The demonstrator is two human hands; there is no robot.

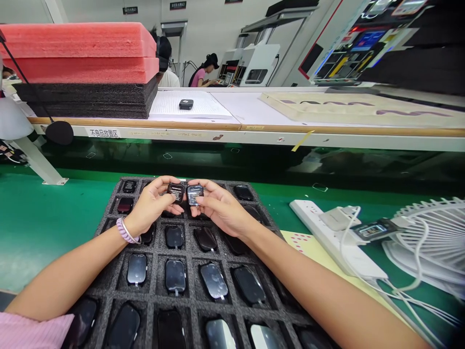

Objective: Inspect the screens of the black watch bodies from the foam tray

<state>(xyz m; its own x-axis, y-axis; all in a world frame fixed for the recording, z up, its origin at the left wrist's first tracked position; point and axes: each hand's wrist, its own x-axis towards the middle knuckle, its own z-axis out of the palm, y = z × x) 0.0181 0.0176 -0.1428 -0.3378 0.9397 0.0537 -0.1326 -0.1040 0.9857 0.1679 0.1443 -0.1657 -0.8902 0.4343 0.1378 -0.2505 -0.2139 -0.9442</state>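
We hold two devices side by side above the foam tray (109,228), left hand (152,203) pinching one (177,192), right hand (218,208) the other (194,194), faces up for reading.

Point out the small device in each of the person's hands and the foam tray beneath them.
Left-hand device (176,192), head view: its dark printed face.
Right-hand device (195,194), head view: its shiny face.
Foam tray (191,271), head view: a bare rib between pockets.
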